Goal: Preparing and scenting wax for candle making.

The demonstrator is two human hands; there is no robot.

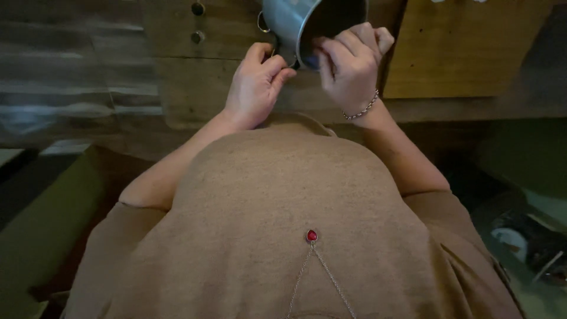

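Observation:
A metal pot with a small ring handle is tilted on its side at the top middle, its dark mouth facing me. My left hand grips its lower rim from the left. The fingers of my right hand, which wears a thin chain bracelet, reach into the pot's mouth; what they touch inside is hidden. Both forearms come up from my tan shirt, which fills the lower half of the view.
A wooden cabinet front with two round metal studs stands behind the pot, and a lighter wooden panel to its right. A corrugated metal surface lies at left. Cluttered dark items sit at lower right.

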